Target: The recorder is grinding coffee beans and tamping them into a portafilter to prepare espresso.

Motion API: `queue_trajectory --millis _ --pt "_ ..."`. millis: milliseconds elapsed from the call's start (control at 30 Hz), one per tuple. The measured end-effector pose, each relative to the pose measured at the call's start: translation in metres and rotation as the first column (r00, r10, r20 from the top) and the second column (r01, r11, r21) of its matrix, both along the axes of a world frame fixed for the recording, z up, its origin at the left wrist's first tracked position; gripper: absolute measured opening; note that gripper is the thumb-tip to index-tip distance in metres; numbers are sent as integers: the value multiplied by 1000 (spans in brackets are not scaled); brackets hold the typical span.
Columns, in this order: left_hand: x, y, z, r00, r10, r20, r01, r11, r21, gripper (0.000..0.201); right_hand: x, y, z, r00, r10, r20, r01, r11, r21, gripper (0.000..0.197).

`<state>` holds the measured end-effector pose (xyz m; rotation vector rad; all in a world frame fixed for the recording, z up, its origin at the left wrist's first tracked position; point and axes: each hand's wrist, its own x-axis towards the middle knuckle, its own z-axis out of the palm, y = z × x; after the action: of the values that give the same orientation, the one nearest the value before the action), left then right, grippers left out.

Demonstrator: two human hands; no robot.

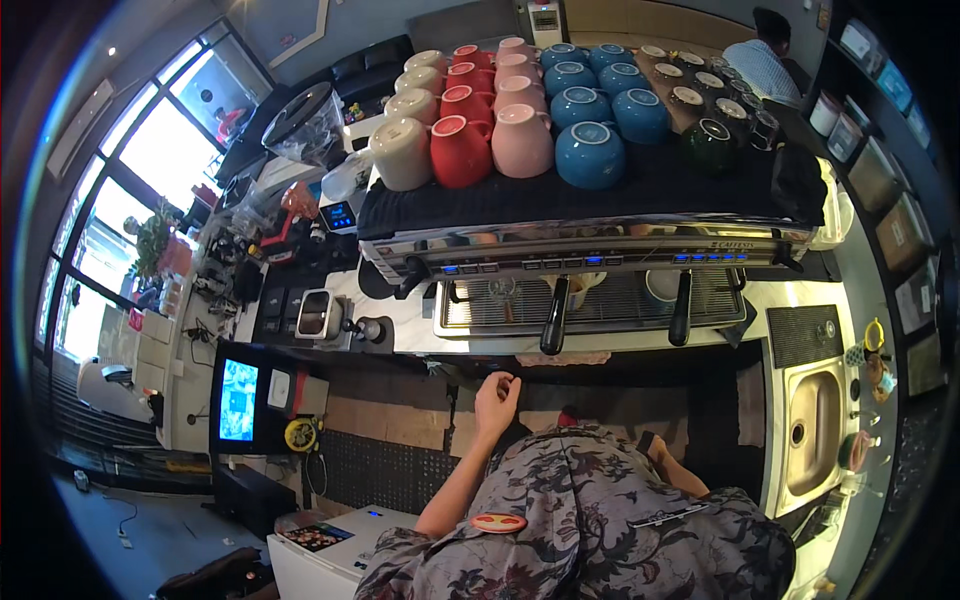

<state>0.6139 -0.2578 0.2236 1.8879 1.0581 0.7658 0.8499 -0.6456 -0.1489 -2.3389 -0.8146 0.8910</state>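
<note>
Two portafilters [553,325] jut from the espresso machine [600,245], handles toward the person, presumably for easy gripping. Nearby, the left hand [497,402] curls loosely, no object visible in it; whether its fingertips meet is unclear. The right hand [657,452] is too obscured to judge its grip. Upturned mugs [590,155] crowd the machine's top, likely for warmth. Marble-patterned counter [408,325], steel sink [812,465] and bright windows [165,155] surround them.
</note>
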Motion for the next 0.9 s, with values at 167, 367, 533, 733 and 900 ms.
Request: queue_trajectory --millis 167,367,533,733,900 --pt "-29 24 -48 992 126 20 -121 976 -179 22 -19 116 169 935 -158 -318 113 981 -156 40" --pt "-99 11 -156 778 -348 -524 179 921 -346 46 -3 155 222 957 -171 -236 142 981 -135 37" --pt "-170 -2 -190 575 -492 -654 32 812 -582 61 -4 149 232 915 -278 -291 248 959 -137 36" --pt "-231 0 -236 700 -309 -644 -146 821 -552 67 -10 73 130 914 -290 -283 274 957 -94 23" --pt "-243 9 -239 813 -341 -473 -31 784 -620 65 -17 66 52 880 407 246 -440 892 98 23"
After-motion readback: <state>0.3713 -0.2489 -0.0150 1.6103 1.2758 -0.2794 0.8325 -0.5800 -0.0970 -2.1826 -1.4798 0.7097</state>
